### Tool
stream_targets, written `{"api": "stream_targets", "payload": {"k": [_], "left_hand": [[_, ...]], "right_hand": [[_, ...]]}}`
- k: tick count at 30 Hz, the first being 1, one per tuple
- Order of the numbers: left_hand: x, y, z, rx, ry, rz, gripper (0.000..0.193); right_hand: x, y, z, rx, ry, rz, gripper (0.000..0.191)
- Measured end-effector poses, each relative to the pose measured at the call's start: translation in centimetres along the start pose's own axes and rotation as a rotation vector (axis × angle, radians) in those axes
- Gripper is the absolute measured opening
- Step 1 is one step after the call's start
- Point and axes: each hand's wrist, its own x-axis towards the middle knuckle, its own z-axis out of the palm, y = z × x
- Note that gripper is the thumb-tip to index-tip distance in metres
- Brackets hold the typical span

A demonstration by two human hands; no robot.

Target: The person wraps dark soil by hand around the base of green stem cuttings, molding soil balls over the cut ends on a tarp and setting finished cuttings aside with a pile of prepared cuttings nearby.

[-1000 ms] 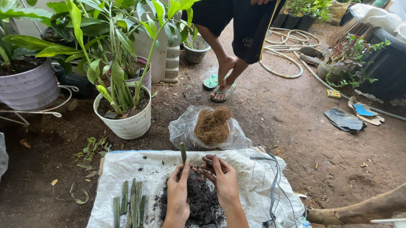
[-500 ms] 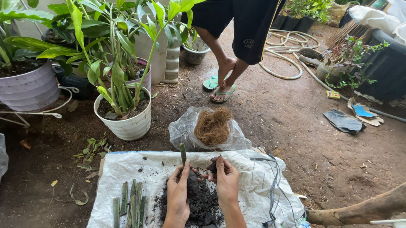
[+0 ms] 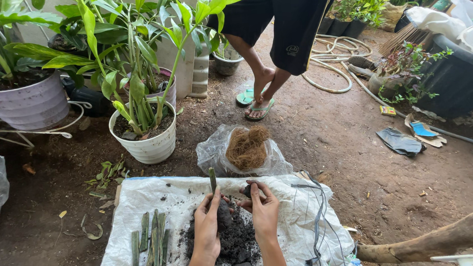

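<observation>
White woven sack (image 3: 160, 205): spread flat on dirt floor, w/ dark soil heap (image 3: 236, 239) on it. We see black cords (image 3: 317, 214) on its right part.
Clear plastic bag (image 3: 216, 150): just behind sack, open, holding brown coir fibre clump (image 3: 248, 147).
White ribbed pot (image 3: 146, 145): left-rear of the sack, w/ leafy plant.
Cut green stem pieces (image 3: 151, 240): in a row, left part of sack.
Our left hand (image 3: 207, 227): fingers clamped on soil ball around upright green cutting (image 3: 212, 179), above the heap.
Our right hand (image 3: 264, 211): fingers pinched together on a small soil lump (image 3: 247, 191), just beside the cutting.
Another person's legs, sandals (image 3: 259, 109): standing beyond the bag.
</observation>
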Motion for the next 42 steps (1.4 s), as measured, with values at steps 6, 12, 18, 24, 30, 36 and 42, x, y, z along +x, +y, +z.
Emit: {"api": "stream_targets", "payload": {"k": [6,12,18,24,30,36,42], "left_hand": [[0.1,-0.1,0.0,-0.011,-0.002,-0.007,0.029],[0.1,0.0,0.1,0.002,0.013,-0.017,0.029],[-0.1,0.2,0.1,0.039,0.021,-0.027,0.03],[0.1,-0.1,0.1,0.006,-0.005,-0.015,0.029],[-0.5,0.3,0.4,-0.013,-0.103,0.022,0.027],[-1.6,1.3,1.3,0.003,-0.234,-0.032,0.03],[-2.1,1.0,1.5,-0.113,-0.234,-0.11,0.035]], "right_hand": [[0.0,-0.1,-0.1,0.048,0.026,0.022,0.043],[0.3,-0.1,-0.2,0.138,0.044,0.073,0.041],[0.2,-0.4,-0.1,0.15,0.02,0.052,0.035],[-0.2,-1.4,0.5,0.113,0.001,0.061,0.035],[-0.6,-1.4,0.5,0.018,-0.125,-0.056,0.029],[-1.1,-1.9,0.0,-0.107,-0.135,-0.187,0.021],[-2.4,-3.9,0.2,-0.125,-0.148,-0.268,0.019]]}}
